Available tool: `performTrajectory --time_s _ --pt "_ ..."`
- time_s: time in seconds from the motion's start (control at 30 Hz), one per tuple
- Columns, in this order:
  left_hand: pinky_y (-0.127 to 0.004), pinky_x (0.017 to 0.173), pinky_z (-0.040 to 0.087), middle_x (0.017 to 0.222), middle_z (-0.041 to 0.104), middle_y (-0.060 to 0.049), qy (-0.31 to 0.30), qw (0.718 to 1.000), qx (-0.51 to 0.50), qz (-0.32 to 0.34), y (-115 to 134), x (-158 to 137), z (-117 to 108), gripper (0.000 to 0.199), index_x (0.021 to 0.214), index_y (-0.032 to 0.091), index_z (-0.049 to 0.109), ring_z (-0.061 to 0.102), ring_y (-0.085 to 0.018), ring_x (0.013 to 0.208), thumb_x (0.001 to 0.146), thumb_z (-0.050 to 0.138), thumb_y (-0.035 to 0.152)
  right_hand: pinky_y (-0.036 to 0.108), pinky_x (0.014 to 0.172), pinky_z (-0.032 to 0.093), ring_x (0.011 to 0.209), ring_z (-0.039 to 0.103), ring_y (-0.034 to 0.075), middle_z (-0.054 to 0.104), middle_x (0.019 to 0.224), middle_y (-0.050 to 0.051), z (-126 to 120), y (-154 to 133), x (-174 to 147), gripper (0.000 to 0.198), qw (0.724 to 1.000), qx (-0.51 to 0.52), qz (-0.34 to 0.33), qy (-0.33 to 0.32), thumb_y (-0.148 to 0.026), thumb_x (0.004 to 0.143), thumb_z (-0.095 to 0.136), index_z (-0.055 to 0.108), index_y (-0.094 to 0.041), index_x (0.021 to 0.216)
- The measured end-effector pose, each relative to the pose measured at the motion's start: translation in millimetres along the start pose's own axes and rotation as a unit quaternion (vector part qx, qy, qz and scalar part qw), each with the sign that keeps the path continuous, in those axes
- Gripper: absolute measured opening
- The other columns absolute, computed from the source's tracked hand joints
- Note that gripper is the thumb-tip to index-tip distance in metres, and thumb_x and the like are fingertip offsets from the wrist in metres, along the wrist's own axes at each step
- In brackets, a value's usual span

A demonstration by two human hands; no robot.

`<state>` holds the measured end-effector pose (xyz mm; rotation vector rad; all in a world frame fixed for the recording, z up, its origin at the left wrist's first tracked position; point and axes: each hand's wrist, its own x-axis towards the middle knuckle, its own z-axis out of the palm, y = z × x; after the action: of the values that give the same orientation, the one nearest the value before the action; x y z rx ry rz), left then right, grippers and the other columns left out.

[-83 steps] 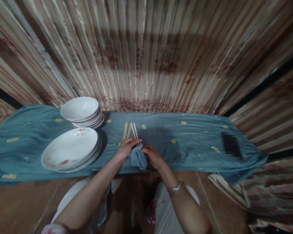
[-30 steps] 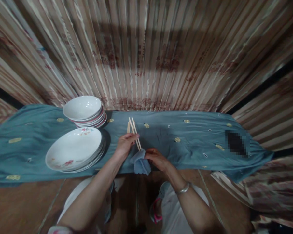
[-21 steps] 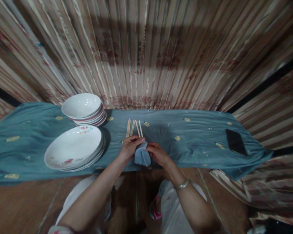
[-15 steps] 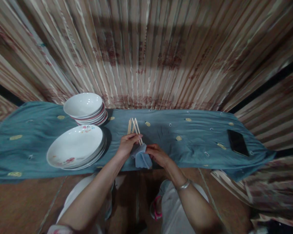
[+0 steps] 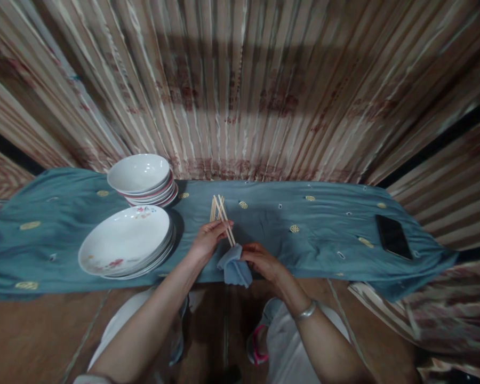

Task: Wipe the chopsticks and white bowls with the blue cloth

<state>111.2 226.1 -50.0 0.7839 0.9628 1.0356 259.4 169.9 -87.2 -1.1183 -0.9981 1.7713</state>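
Observation:
My left hand is closed around a pair of wooden chopsticks, which tilt with their upper ends away from me. A light blue cloth wraps the near ends of the pair. Pinched on that cloth is my right hand, a little to the right and nearer to me. Just beyond my left fingers, more chopsticks lie on the cloth-covered table; their lower parts are hidden behind the hand.
At the left stand a stack of white bowls and, nearer, a stack of flowered plates. A black phone lies at the right end of the table. A striped curtain hangs behind the table.
My right hand and the blue cloth have slid toward me along the chopsticks, baring more of their length. My left hand stays nearly in place, still gripping the pair.

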Motion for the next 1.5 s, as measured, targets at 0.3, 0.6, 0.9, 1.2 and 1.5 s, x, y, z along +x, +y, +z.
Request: performTrajectory --time_s 0.3,0.6,0.9,1.2,1.5 --pt "-0.026 0.059 0.043 0.066 0.070 -0.005 -0.023 0.998 0.060 -0.008 -21 -7 8 0.034 0.068 0.015 0.075 0.058 -0.013 0.060 0.046 0.083 0.040 0.022 0.055 0.033 0.050 0.045 0.008 0.055 0.051 -0.005 -4 -2 5 0.024 0.996 0.076 -0.018 0.039 -0.033 0.051 0.079 0.063 -0.015 0.055" --pt "-0.022 0.052 0.039 0.051 0.059 0.001 0.015 0.998 0.052 0.026 -9 -2 3 0.030 0.055 0.014 0.070 0.047 -0.007 0.049 0.044 0.085 0.038 0.021 0.055 0.033 0.052 0.046 0.008 0.057 0.052 -0.005 0 -3 1 0.025 1.000 0.021 0.015 0.005 -0.035 0.053 0.079 0.068 -0.014 0.060" --pt "-0.020 0.052 0.041 0.057 0.063 -0.001 0.057 0.997 0.018 0.039 7 4 -3 0.039 0.060 0.013 0.072 0.050 -0.007 0.051 0.036 0.088 0.038 0.021 0.055 0.033 0.053 0.045 0.008 0.057 0.054 -0.005 -2 0 -3 0.029 0.998 -0.038 0.018 -0.050 -0.041 0.056 0.077 0.068 -0.014 0.061" --pt "-0.021 0.056 0.043 0.063 0.067 -0.004 0.066 0.997 -0.005 0.030 9 7 -8 0.041 0.064 0.012 0.072 0.054 -0.008 0.055 0.035 0.088 0.037 0.020 0.052 0.033 0.051 0.042 0.007 0.055 0.053 -0.006 -31 -4 -12 0.025 0.995 -0.091 0.009 -0.035 -0.037 0.060 0.075 0.067 -0.014 0.063" --pt "-0.023 0.058 0.044 0.061 0.067 -0.004 0.005 0.998 0.063 -0.004 -19 3 12 0.036 0.061 0.015 0.073 0.055 -0.010 0.056 0.040 0.085 0.042 0.025 0.066 0.042 0.070 0.057 0.015 0.070 0.079 0.000 -43 -20 -10 0.024 0.978 -0.054 -0.131 0.153 -0.031 0.065 0.059 0.073 -0.021 0.082"
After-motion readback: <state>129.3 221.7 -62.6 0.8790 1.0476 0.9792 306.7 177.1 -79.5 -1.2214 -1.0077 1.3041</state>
